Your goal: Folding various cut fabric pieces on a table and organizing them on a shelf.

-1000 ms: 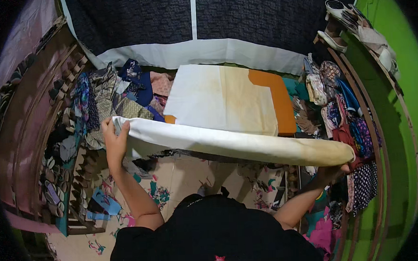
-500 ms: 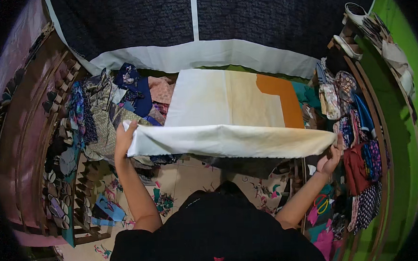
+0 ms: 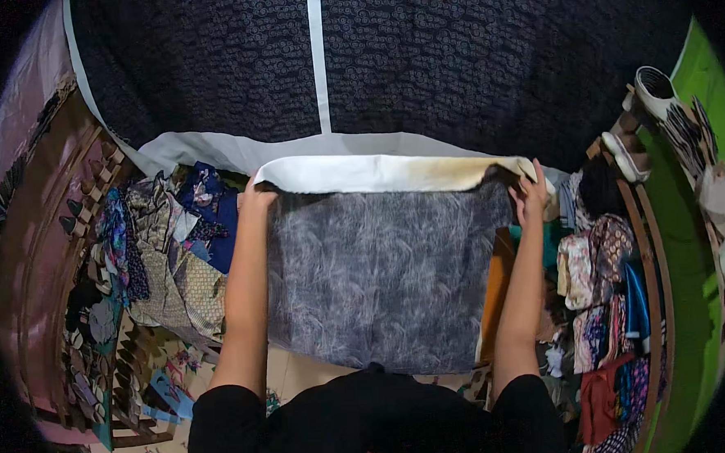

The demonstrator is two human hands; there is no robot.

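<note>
A length of white and cream cloth (image 3: 376, 173) stretches between my hands as a rolled or folded-over band. At its left end my left hand (image 3: 255, 197) is closed on the edge, with the fingers partly hidden. The cream end is pinched by my right hand (image 3: 529, 191). Below the band spreads a dark grey streaked fabric (image 3: 373, 275), hanging toward me; whether it is joined to the white cloth I cannot tell. An orange strip (image 3: 495, 293) shows beside my right forearm.
Heaped patterned clothes (image 3: 162, 237) lie to the left, and more folded garments (image 3: 598, 255) to the right. Wooden racks with shoes (image 3: 97, 322) line the left side. A black patterned curtain (image 3: 469, 65) hangs behind. Scraps litter the tiled floor (image 3: 296, 373).
Both hands have moved away from me and closer together, carrying the white cloth's edge to the far side. The grey streaked fabric is now widely exposed. The view has shifted too.
</note>
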